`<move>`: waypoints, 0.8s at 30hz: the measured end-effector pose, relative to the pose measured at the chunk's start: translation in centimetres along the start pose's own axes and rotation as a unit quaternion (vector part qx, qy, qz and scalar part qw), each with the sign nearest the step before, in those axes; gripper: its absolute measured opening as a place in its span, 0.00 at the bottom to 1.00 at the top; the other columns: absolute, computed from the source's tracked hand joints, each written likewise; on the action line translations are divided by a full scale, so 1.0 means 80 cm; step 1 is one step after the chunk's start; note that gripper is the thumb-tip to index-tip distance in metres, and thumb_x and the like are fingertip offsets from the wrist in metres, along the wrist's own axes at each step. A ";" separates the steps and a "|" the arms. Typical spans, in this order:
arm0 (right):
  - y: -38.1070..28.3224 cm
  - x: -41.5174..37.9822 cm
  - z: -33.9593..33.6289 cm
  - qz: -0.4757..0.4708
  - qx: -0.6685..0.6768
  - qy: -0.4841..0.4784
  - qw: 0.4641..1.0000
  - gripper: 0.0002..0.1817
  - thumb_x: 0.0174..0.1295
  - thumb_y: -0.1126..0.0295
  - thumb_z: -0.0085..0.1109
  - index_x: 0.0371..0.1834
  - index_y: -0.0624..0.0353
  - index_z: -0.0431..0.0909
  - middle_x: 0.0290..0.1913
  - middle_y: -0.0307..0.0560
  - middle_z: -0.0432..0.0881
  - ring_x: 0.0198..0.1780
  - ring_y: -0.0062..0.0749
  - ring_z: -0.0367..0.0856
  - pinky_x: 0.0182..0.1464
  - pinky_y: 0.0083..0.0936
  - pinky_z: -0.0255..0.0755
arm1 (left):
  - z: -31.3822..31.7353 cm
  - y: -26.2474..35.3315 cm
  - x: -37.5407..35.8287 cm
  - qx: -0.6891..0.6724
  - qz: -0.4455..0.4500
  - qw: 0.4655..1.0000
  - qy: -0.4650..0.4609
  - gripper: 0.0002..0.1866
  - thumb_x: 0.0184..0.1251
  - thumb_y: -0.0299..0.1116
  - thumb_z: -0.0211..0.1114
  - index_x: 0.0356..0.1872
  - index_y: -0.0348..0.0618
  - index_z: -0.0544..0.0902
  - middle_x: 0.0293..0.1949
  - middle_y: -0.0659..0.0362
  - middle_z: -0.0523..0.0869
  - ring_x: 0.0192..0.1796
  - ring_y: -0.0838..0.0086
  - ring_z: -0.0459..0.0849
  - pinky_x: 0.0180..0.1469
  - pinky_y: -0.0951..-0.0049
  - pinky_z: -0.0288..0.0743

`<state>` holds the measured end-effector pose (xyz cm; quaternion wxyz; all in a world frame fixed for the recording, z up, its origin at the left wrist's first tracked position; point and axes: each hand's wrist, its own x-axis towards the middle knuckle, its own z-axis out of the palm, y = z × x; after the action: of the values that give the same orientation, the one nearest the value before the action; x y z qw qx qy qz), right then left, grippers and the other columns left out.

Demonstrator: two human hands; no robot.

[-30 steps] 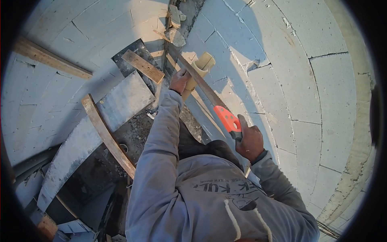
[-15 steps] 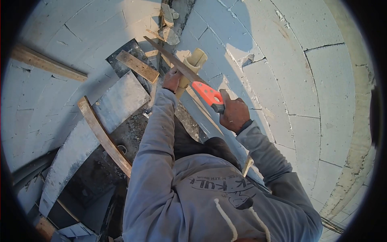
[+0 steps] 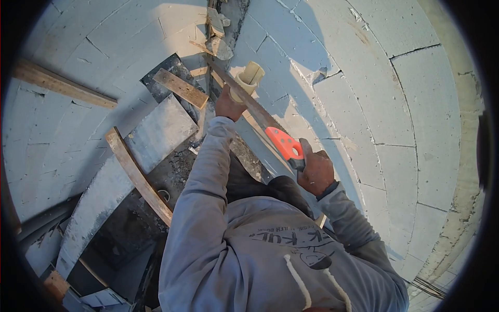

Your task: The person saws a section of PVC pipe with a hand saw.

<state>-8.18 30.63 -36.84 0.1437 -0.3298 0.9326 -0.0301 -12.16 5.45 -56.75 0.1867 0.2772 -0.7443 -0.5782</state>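
Observation:
My right hand is wrapped round the handle of a hand saw with an orange and black grip. Its long blade slants up and left across a cream plastic pipe, teeth against the pipe's side just below the open upper end. My left hand grips this pipe below the blade, its fingers partly hidden behind the pipe and saw. The pipe stands tilted with its hollow end toward me.
Pale block walls rise on both sides. Left of my hands lie a short board, a grey slab and a longer plank over a dark rubble-strewn gap. Broken block pieces sit in the corner ahead.
My right hand has pulled the saw back, down and to the right, so more of the blade has passed the pipe. My left hand still holds the pipe.

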 end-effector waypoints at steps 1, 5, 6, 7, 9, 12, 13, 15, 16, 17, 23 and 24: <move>0.010 -0.031 -0.002 -0.005 0.014 0.022 1.000 0.37 0.45 0.69 0.62 0.62 0.66 0.62 0.23 0.54 0.81 0.28 0.54 0.81 0.44 0.39 0.72 | 0.002 -0.011 0.004 -0.019 0.014 1.000 -0.014 0.40 0.40 0.45 0.80 0.57 0.44 0.72 0.48 0.48 0.84 0.51 0.55 0.84 0.53 0.62 0.77; 0.024 -0.066 -0.001 -0.025 0.008 0.075 0.997 0.36 0.46 0.69 0.62 0.61 0.65 0.62 0.23 0.54 0.81 0.27 0.55 0.80 0.44 0.41 0.72 | -0.003 -0.002 0.004 -0.020 0.018 0.999 -0.021 0.39 0.40 0.44 0.80 0.56 0.43 0.72 0.47 0.48 0.85 0.51 0.54 0.84 0.52 0.62 0.78; 0.018 -0.041 -0.001 -0.027 0.020 0.049 0.998 0.35 0.47 0.71 0.61 0.62 0.65 0.63 0.23 0.57 0.80 0.28 0.58 0.79 0.42 0.43 0.72 | -0.004 0.000 0.005 -0.020 0.017 0.999 -0.023 0.39 0.40 0.44 0.80 0.56 0.43 0.72 0.47 0.48 0.85 0.51 0.54 0.84 0.52 0.62 0.78; 0.008 0.001 0.000 -0.025 0.034 0.020 0.999 0.34 0.47 0.74 0.59 0.62 0.65 0.63 0.22 0.60 0.79 0.29 0.62 0.78 0.40 0.45 0.72 | -0.002 0.000 0.004 -0.023 0.021 0.999 -0.012 0.39 0.40 0.44 0.80 0.56 0.43 0.72 0.47 0.48 0.85 0.51 0.55 0.84 0.52 0.62 0.78; -0.024 0.077 0.009 -0.040 0.001 0.012 0.999 0.34 0.43 0.74 0.57 0.59 0.65 0.63 0.22 0.60 0.79 0.30 0.62 0.78 0.43 0.47 0.72 | 0.003 -0.008 0.004 -0.024 0.027 0.999 -0.001 0.40 0.40 0.44 0.80 0.56 0.43 0.72 0.47 0.48 0.85 0.50 0.55 0.85 0.52 0.62 0.79; -0.022 0.055 0.003 -0.030 -0.001 -0.001 1.000 0.35 0.42 0.71 0.60 0.59 0.67 0.62 0.24 0.56 0.81 0.30 0.55 0.81 0.48 0.40 0.71 | 0.007 -0.020 0.007 -0.012 0.010 0.999 -0.035 0.39 0.40 0.43 0.80 0.56 0.42 0.71 0.46 0.49 0.85 0.49 0.54 0.85 0.52 0.62 0.79; -0.009 0.024 0.006 -0.038 -0.001 0.025 0.999 0.36 0.45 0.67 0.64 0.60 0.68 0.62 0.26 0.55 0.82 0.30 0.54 0.82 0.48 0.39 0.72 | 0.001 -0.016 0.014 -0.001 0.028 0.999 -0.041 0.39 0.41 0.44 0.80 0.56 0.42 0.71 0.47 0.48 0.85 0.49 0.54 0.85 0.52 0.61 0.78; 0.016 -0.045 -0.001 -0.010 0.013 0.056 0.998 0.40 0.46 0.61 0.69 0.61 0.68 0.63 0.28 0.55 0.83 0.30 0.52 0.83 0.48 0.38 0.72 | -0.003 -0.013 0.012 0.007 0.049 0.998 -0.045 0.39 0.43 0.44 0.80 0.56 0.42 0.71 0.48 0.48 0.84 0.49 0.54 0.85 0.52 0.61 0.78; 0.017 -0.050 -0.009 -0.014 0.009 0.053 0.998 0.40 0.46 0.61 0.69 0.61 0.68 0.63 0.28 0.55 0.83 0.30 0.52 0.83 0.48 0.38 0.72 | 0.003 -0.012 0.010 0.004 0.045 0.998 -0.041 0.39 0.43 0.44 0.80 0.56 0.42 0.71 0.48 0.48 0.84 0.49 0.54 0.85 0.52 0.61 0.78; 0.015 -0.054 -0.014 0.001 0.026 0.039 0.999 0.42 0.46 0.58 0.70 0.62 0.68 0.63 0.28 0.54 0.83 0.31 0.51 0.83 0.47 0.37 0.72 | 0.007 -0.012 0.005 0.010 0.037 0.999 -0.027 0.39 0.43 0.44 0.80 0.57 0.42 0.71 0.48 0.48 0.84 0.49 0.54 0.85 0.52 0.61 0.78; -0.020 0.082 0.010 -0.055 -0.002 0.038 0.998 0.35 0.43 0.72 0.61 0.59 0.68 0.64 0.24 0.57 0.80 0.30 0.56 0.80 0.44 0.42 0.72 | 0.018 -0.036 0.023 -0.055 0.040 0.997 -0.035 0.40 0.45 0.43 0.79 0.59 0.41 0.70 0.49 0.47 0.84 0.51 0.55 0.84 0.51 0.62 0.78; -0.024 0.064 0.013 -0.044 -0.003 0.019 0.999 0.34 0.43 0.69 0.62 0.57 0.69 0.65 0.24 0.54 0.81 0.29 0.52 0.81 0.45 0.40 0.72 | 0.018 -0.043 0.009 -0.051 0.028 0.997 -0.047 0.40 0.46 0.43 0.78 0.60 0.41 0.69 0.49 0.47 0.84 0.51 0.56 0.84 0.52 0.62 0.78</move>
<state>-10.54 25.98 -38.80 0.1239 -0.3707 0.9196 -0.0402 -12.92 5.45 -60.45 0.1816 0.2184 -0.7293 -0.6224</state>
